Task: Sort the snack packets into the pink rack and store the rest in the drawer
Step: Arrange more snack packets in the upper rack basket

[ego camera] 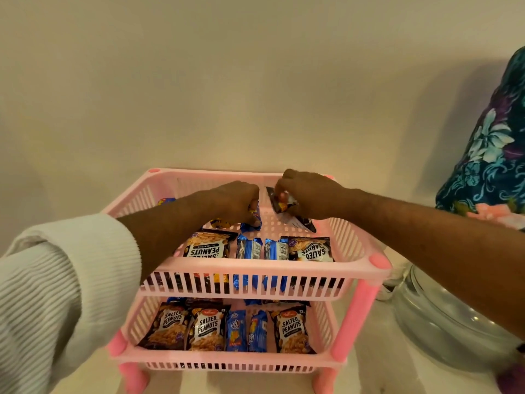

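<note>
A pink rack (pixel 377 263) with two tiers stands in front of me against the wall. Its top tier holds salted peanut packets (pixel 208 245) and blue biscuit packets (pixel 248 247); the lower tier (pixel 199 358) has a row of the same kinds. My left hand (pixel 235 200) is over the back of the top tier and grips a blue biscuit packet (pixel 252 221) upright. My right hand (pixel 306 194) pinches a dark snack packet (pixel 287 211), tilted, just to its right. The drawer is out of view.
A clear glass bowl or lid (pixel 443 317) sits on the white surface to the right of the rack. A person in a floral garment (pixel 494 155) stands at the far right. The plain wall (pixel 227 81) is right behind the rack.
</note>
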Action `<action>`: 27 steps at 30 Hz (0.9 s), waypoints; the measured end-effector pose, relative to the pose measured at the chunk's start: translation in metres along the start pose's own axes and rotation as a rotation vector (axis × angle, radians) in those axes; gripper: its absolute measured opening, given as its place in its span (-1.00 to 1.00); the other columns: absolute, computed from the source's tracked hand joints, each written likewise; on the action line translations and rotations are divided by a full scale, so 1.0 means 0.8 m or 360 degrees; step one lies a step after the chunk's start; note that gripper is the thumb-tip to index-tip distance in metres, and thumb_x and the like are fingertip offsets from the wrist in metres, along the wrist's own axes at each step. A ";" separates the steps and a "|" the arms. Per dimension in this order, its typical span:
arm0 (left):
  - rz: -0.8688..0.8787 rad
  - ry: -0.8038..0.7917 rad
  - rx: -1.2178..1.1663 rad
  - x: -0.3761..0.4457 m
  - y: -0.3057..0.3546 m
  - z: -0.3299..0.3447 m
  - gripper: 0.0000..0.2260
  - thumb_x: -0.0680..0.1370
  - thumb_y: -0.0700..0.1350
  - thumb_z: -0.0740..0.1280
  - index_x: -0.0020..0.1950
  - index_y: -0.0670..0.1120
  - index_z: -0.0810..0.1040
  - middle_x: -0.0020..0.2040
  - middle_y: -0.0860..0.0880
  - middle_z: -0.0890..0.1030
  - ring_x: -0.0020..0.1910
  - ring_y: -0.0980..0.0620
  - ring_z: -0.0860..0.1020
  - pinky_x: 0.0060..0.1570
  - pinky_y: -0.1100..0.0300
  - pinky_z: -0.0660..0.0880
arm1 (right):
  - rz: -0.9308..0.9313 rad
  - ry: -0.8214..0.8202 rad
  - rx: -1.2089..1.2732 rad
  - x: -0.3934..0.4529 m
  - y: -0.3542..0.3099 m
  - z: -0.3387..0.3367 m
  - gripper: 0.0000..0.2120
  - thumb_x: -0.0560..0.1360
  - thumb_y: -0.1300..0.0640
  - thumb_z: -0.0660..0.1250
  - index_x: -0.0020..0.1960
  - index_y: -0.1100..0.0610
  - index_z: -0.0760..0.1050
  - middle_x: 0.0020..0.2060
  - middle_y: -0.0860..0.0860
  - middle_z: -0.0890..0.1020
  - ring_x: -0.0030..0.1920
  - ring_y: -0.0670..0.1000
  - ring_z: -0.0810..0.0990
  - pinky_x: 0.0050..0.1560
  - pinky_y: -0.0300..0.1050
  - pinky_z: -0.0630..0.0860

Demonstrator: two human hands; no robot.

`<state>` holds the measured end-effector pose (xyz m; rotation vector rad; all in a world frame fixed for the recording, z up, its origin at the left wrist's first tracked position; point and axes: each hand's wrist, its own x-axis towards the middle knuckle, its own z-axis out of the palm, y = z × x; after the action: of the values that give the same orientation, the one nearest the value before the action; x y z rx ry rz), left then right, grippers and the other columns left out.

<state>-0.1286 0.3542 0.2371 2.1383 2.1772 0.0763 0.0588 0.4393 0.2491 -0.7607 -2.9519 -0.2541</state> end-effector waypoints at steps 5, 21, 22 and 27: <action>0.0022 0.0020 0.0005 0.002 0.001 0.006 -0.65 0.43 0.12 0.50 0.04 0.00 0.45 0.06 -0.03 0.55 -0.03 0.00 0.47 -0.10 0.12 0.43 | 0.0027 -0.0779 -0.0129 -0.005 -0.016 0.000 -0.32 0.57 0.28 0.23 0.62 -0.04 0.09 0.51 0.07 0.36 0.32 0.16 0.49 0.32 0.10 0.46; -0.0010 0.0038 -0.0117 -0.012 -0.006 0.009 -0.51 0.48 0.08 0.46 0.32 -0.02 0.40 0.27 -0.05 0.49 0.10 0.03 0.45 0.03 0.17 0.39 | -0.0039 -0.0924 0.0033 -0.029 -0.016 -0.007 -0.32 0.61 0.28 0.21 0.58 -0.23 0.12 0.58 0.10 0.20 0.48 0.15 0.34 0.44 0.04 0.35; -0.0013 0.0037 -0.0116 -0.015 -0.004 0.008 -0.51 0.49 0.07 0.45 0.35 -0.02 0.40 0.28 -0.05 0.48 0.12 0.02 0.45 0.05 0.18 0.40 | -0.0049 -0.0881 0.0082 -0.034 -0.016 -0.008 -0.33 0.60 0.28 0.23 0.58 -0.19 0.16 0.58 0.10 0.21 0.49 0.15 0.32 0.45 0.08 0.34; -0.0036 0.0093 -0.0069 -0.037 0.012 -0.004 -0.58 0.58 -0.05 0.35 0.42 -0.04 0.39 0.40 -0.08 0.43 0.32 -0.06 0.42 0.28 0.08 0.38 | 0.0043 -0.0522 0.0227 -0.059 -0.020 -0.018 -0.41 0.54 0.37 0.27 0.50 -0.03 0.36 0.56 0.07 0.28 0.56 0.08 0.21 0.51 0.02 0.27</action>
<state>-0.1189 0.3249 0.2425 2.1142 2.2090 0.1850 0.0929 0.4006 0.2555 -0.8988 -3.2132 0.0932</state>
